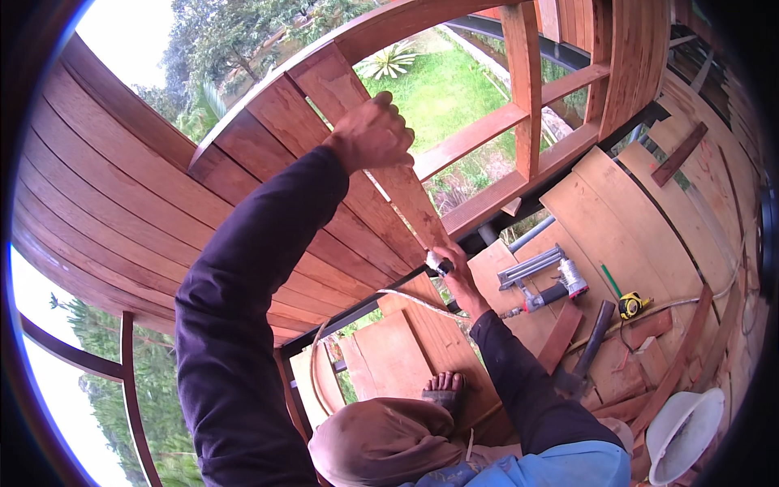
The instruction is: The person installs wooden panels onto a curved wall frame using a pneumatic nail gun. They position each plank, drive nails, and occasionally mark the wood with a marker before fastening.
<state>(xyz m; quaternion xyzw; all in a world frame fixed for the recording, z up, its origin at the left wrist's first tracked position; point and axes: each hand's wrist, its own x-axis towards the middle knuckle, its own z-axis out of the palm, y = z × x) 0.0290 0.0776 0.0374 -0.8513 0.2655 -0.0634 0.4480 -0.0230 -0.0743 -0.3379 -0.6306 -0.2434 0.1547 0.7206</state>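
My left hand (375, 134) is closed in a fist over a narrow reddish wooden slat (329, 77) in the curved slatted wall; what its fingers hold, if anything, is hidden. My right hand (452, 272) is closed at the lower end of this slat, with a small black and white item at its fingers that I cannot make out. A pale gap runs along the slat's left side. A silver nail gun (542, 276) with a hose lies just right of my right hand, on plywood boards.
A green pencil (610, 280), yellow tape measure (633, 305), dark hammer-like tool (588, 341), wood offcuts (678, 152) and white hard hat (686, 434) lie at right. An open timber frame (525, 114) overlooks grass. Gaps show between floor boards (385, 357) near my bare foot.
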